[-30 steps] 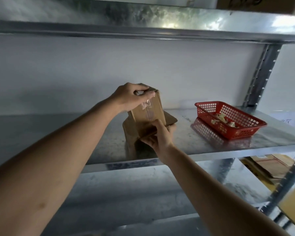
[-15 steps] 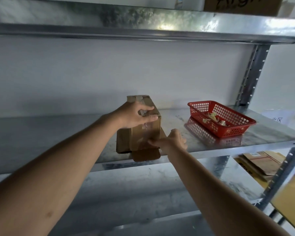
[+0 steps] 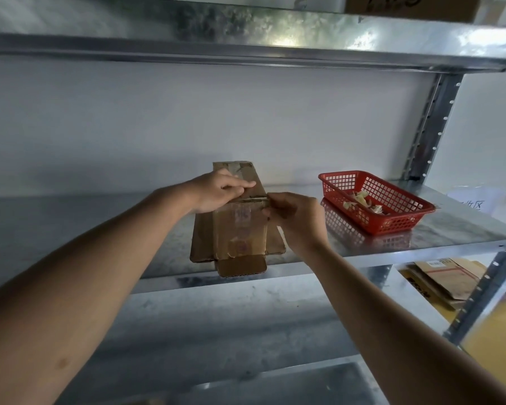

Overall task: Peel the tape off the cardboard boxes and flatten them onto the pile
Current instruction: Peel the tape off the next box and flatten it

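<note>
From the head view, the small cardboard box (image 3: 240, 226) lies on the metal shelf (image 3: 362, 247), its flaps splayed out and one flap poking over the front edge. I've laid it down so the taped seam faces up, where I can get at it. My left hand (image 3: 216, 191) rests on the box's far half, fingers curled over it, pinning it so it won't slide while I pull. My right hand (image 3: 292, 211), just right of the box, pinches the end of a clear tape strip (image 3: 246, 201) across the seam, ready to peel. The red basket (image 3: 374, 200) sits further right of the box, holding crumpled scraps, likely where the tape goes. Below and to the right of the box, flattened cardboard (image 3: 444, 279) lies stacked on a lower level.
</note>
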Demonstrator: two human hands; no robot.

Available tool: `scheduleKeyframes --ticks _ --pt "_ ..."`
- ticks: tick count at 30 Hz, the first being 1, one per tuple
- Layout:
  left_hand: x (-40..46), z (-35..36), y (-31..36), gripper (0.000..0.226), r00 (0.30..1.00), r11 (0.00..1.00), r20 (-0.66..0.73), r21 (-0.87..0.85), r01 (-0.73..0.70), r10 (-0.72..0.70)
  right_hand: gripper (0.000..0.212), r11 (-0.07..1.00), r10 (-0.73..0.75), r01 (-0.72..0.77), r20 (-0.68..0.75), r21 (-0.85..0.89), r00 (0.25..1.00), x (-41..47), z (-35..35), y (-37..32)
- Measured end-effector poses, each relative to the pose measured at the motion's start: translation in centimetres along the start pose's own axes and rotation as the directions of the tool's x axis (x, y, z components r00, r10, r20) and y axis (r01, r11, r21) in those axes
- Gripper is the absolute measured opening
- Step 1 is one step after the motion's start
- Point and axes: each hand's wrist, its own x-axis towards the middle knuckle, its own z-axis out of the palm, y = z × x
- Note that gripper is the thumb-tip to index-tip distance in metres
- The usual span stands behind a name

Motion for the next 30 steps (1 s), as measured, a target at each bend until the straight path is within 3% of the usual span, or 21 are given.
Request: scheduleKeyframes --ticks 3,8,11,15,19,21,24,26,28,30 --pt "0.0 -0.1 0.3 0.036 1.000 1.000 0.013 0.005 0.013 -0.013 0.024 0.997 -0.026 0.031 -0.061 0.068 0.998 -0.2 -0.2 0.5" --pt "0.0 -0.2 0.6 0.036 0.999 0.999 0.030 0.015 0.042 -0.043 0.020 0.978 -0.204 0.200 -0.076 -0.057 0.976 -0.2 -0.4 0.9" --pt "0.0 -0.1 0.7 0.035 0.998 0.998 0.025 0.016 0.055 -0.055 0.023 0.911 -0.348 0.342 0.016 -0.232 0.937 0.2 -1.3 0.3" --pt "0.0 -0.3 1.3 0.034 0.996 0.994 0.040 0.075 0.082 -0.085 0.020 0.732 -0.444 0.518 0.266 -0.443 0.855 1.8 -3.3 -1.2" --pt "-0.3 -0.2 3.0 0.033 0.989 0.971 0.046 0.205 0.126 -0.138 0.031 0.687 -0.454 0.550 0.311 -0.475 0.835 2.8 -4.4 -2.3" --pt "-0.4 0.0 4.4 0.023 0.979 0.945 0.031 0.268 0.186 -0.201 0.029 0.700 -0.448 0.537 0.296 -0.471 0.844 2.9 -4.7 -2.4" --pt "0.4 0.7 6.1 0.043 0.967 0.873 0.018 0.433 0.223 -0.255 0.024 0.768 -0.412 0.458 0.202 -0.447 0.889 2.7 -5.5 -2.1" --pt "0.9 1.3 7.0 0.049 0.957 0.818 -0.018 0.514 0.258 -0.290 0.018 0.861 -0.309 0.336 0.132 -0.383 0.942 2.6 -5.9 -1.5" --pt "1.2 1.8 7.9 0.050 0.955 0.796 -0.034 0.544 0.266 -0.296 0.010 0.982 -0.095 0.106 0.078 -0.158 0.992 2.4 -6.2 -0.8" --pt "1.4 2.2 8.5 0.051 0.959 0.788 -0.051 0.559 0.257 -0.277 0.006 0.984 0.113 -0.122 0.072 0.133 0.991 2.3 -6.5 -0.5"
